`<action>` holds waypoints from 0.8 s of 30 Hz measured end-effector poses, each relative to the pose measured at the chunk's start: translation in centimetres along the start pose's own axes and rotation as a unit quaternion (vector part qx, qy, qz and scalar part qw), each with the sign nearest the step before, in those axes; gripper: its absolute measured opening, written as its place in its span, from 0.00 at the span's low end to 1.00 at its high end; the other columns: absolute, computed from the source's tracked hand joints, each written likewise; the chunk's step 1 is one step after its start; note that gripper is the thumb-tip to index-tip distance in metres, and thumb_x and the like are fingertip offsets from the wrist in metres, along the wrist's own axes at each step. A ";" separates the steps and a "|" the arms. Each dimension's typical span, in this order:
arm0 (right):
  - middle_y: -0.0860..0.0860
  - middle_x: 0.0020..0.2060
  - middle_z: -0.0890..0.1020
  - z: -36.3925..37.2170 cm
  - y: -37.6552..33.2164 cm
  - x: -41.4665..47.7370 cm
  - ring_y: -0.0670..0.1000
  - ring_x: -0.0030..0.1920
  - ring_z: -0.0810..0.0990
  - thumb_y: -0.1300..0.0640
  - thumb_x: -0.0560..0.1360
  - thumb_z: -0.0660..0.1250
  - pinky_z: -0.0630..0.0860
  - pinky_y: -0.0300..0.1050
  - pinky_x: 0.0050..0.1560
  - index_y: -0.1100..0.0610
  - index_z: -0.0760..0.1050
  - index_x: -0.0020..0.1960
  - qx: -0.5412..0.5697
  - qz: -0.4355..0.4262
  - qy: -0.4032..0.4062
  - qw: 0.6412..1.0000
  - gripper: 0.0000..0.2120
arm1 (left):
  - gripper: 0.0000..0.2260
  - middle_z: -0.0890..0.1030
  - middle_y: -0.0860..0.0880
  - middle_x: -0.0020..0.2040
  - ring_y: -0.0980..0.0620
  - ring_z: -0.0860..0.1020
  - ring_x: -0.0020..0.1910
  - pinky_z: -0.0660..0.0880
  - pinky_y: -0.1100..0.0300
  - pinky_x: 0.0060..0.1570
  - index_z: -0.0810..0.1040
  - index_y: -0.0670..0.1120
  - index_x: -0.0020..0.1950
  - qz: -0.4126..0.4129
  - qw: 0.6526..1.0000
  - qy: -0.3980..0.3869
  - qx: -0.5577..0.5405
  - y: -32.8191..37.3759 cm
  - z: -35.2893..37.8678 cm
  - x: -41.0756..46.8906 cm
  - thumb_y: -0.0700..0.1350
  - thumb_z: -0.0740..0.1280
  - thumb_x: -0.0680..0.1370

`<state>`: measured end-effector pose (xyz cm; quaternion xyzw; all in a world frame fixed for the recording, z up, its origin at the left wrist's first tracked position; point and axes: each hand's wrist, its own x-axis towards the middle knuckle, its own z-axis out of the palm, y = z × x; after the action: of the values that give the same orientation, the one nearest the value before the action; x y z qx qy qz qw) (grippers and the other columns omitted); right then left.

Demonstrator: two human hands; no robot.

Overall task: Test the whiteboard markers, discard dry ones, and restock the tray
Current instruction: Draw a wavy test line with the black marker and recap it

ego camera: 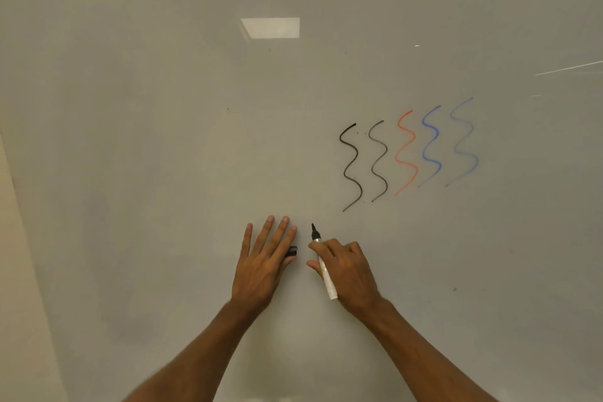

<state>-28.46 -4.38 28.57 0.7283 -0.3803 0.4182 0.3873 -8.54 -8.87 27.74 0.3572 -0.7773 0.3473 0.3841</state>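
My right hand grips an uncapped black marker with a white barrel, its black tip pointing up toward the whiteboard. The tip sits below and left of several wavy test lines: two black, one red, two blue, the rightmost blue one faint. My left hand is just left of the marker, fingers stretched out, with the black marker cap pinched between thumb and palm side. The tray is out of view.
The glossy board fills the view and reflects two ceiling light panels. A beige wall strip borders the board at the left edge.
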 end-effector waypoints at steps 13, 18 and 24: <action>0.50 0.46 0.78 2.1 -4.5 -8.7 0.47 0.38 0.76 0.57 0.78 0.59 0.74 0.36 0.36 0.52 0.70 0.57 0.157 0.076 -0.157 0.972 0.08 | 0.22 0.65 0.46 0.76 0.44 0.60 0.75 0.56 0.40 0.72 0.68 0.46 0.74 -0.033 0.994 -0.104 -0.011 2.5 1.0 -10.1 0.54 0.50 0.84; 0.45 0.34 0.79 2.8 -4.8 -11.1 0.43 0.30 0.75 0.52 0.74 0.61 0.69 0.33 0.30 0.50 0.72 0.52 0.124 0.078 -0.194 0.970 0.08 | 0.23 0.66 0.45 0.75 0.44 0.61 0.75 0.56 0.39 0.72 0.69 0.46 0.74 -0.031 0.991 -0.131 -0.011 2.5 1.8 -13.1 0.54 0.52 0.82; 0.45 0.41 0.83 4.1 -5.1 -12.7 0.44 0.36 0.79 0.54 0.73 0.67 0.74 0.36 0.34 0.51 0.77 0.52 0.122 0.035 -0.197 0.972 0.08 | 0.23 0.66 0.45 0.75 0.43 0.60 0.75 0.55 0.40 0.72 0.66 0.47 0.75 -0.020 0.992 -0.127 -0.011 2.5 2.5 -14.9 0.54 0.52 0.82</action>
<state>-27.29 -2.96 14.39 0.8243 -0.4207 0.3231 0.1977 -4.78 -5.35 13.36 0.4097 -0.8161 0.2827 0.2937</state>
